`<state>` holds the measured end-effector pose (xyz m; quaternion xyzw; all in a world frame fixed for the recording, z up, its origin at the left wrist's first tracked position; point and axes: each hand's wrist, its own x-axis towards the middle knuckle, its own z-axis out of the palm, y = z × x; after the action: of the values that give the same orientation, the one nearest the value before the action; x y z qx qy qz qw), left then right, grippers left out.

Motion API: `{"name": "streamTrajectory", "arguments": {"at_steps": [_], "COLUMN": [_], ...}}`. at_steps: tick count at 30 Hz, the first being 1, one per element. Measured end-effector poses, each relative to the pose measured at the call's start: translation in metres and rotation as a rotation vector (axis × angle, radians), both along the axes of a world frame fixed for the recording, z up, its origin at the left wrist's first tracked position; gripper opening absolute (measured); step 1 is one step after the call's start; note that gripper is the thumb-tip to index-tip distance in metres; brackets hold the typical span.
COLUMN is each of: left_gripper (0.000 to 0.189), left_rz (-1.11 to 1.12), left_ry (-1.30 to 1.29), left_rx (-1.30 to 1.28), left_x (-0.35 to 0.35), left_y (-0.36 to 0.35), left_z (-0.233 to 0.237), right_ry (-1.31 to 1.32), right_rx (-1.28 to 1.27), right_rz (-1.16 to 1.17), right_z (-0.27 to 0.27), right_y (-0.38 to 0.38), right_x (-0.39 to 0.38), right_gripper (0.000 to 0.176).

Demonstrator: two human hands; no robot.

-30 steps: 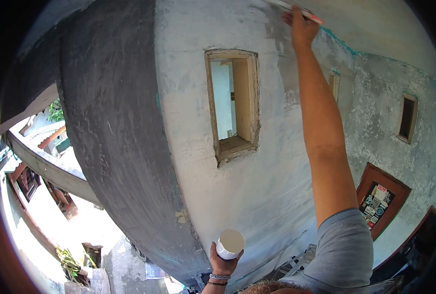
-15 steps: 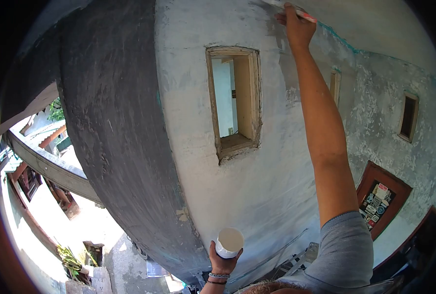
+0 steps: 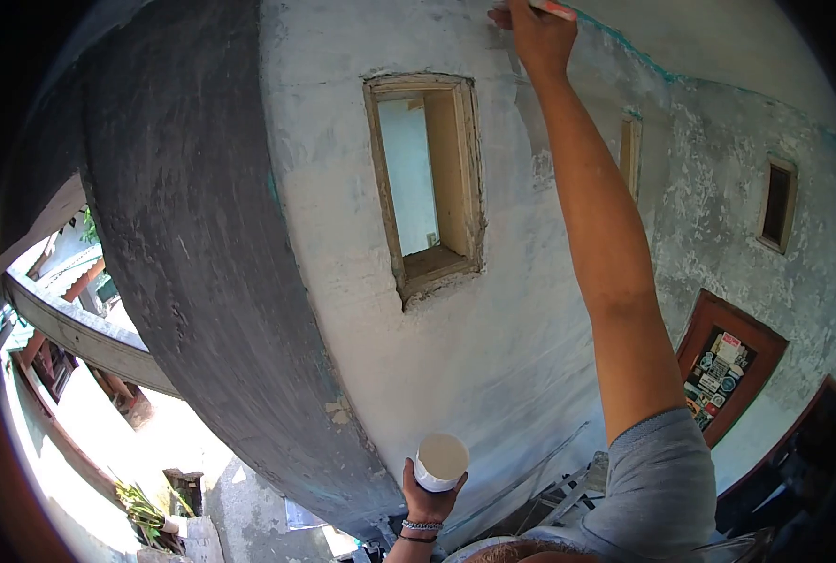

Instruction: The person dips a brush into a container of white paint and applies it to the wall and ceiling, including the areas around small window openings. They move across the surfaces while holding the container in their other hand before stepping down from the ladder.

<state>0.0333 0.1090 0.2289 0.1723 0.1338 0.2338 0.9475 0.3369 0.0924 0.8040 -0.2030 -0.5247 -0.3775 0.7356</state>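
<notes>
Right hand (image 3: 536,39): raised overhead, clenched on brush (image 3: 555,9); slim pink-red handle, bristles hidden, at top of pale wall (image 3: 493,310). Left hand (image 3: 426,499): low, grasping cup (image 3: 441,461); round, white, open-topped, white inside.

1. Right hand (image 3: 537,39) at the top edge of the wall (image 3: 493,347), above and right of the window opening (image 3: 425,183), gripping a brush (image 3: 551,8).
2. Left hand (image 3: 427,499) near the wall's bottom edge, below the opening, cup (image 3: 441,460) in it.
3. Door (image 3: 723,375) toward the wall's lower right corner.
</notes>
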Motion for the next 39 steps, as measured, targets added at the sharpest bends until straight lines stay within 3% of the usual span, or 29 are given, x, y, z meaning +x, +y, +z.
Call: {"name": "streamTrajectory", "arguments": {"at_steps": [2,4,9,14,16,19,22,23,26,29,32,36,38,39], "left_gripper": [0.055,0.055,0.056,0.055,0.055,0.056,0.056,0.056,0.056,0.057,0.057,0.057,0.057,0.057], "left_rz": [-0.006,-0.011,-0.025,-0.010,-0.021,-0.012,-0.043,-0.050,-0.048,-0.028,-0.027,-0.031,-0.030,-0.033], "left_ry": [-0.018,-0.005,0.067,0.067,0.045,0.066,0.076,0.082,0.087,0.082,0.077,0.095,0.111,0.115], "left_rx": [-0.001,-0.014,-0.015,-0.014,-0.010,-0.018,-0.013,-0.012,0.007,0.023,0.027,0.016,0.014,0.018], "left_x": [0.001,0.000,-0.006,0.000,0.003,0.007,0.005,0.004,0.005,0.010,0.013,0.016,0.017,0.017], "left_y": [-0.002,-0.003,-0.005,-0.005,-0.008,-0.011,-0.012,-0.013,-0.010,-0.009,-0.008,-0.008,-0.009,-0.009], "left_z": [-0.003,-0.004,-0.003,0.000,0.001,0.002,0.000,0.000,0.003,0.001,0.003,0.000,-0.001,-0.002], "right_ry": [-0.004,0.066,0.169,-0.005,0.006,-0.009,-0.042,0.011,0.059,-0.002,-0.073,-0.043,-0.022,0.004], "right_rx": [-0.044,-0.088,-0.093,-0.009,0.036,-0.163,-0.172,-0.175,-0.087,-0.037,0.023,-0.006,-0.083,-0.086], "right_rz": [-0.048,-0.130,0.071,-0.010,0.205,-0.130,-0.082,0.027,0.111,0.057,0.156,0.032,-0.086,-0.038], "right_z": [-0.019,-0.073,-0.158,-0.066,-0.030,-0.054,-0.108,-0.120,-0.107,-0.059,-0.017,-0.026,-0.058,-0.077], "right_y": [0.002,-0.012,-0.032,-0.041,-0.018,-0.016,-0.020,-0.024,-0.031,-0.026,0.005,0.007,-0.003,-0.003], "right_x": [0.002,-0.014,-0.017,-0.027,-0.023,-0.024,-0.026,-0.028,-0.027,-0.036,-0.025,-0.023,-0.028,-0.027], "right_gripper": [0.017,0.020,0.022,0.025,0.015,0.025,0.024,0.017,0.018,0.024,0.015,0.016,0.020,0.019]}}
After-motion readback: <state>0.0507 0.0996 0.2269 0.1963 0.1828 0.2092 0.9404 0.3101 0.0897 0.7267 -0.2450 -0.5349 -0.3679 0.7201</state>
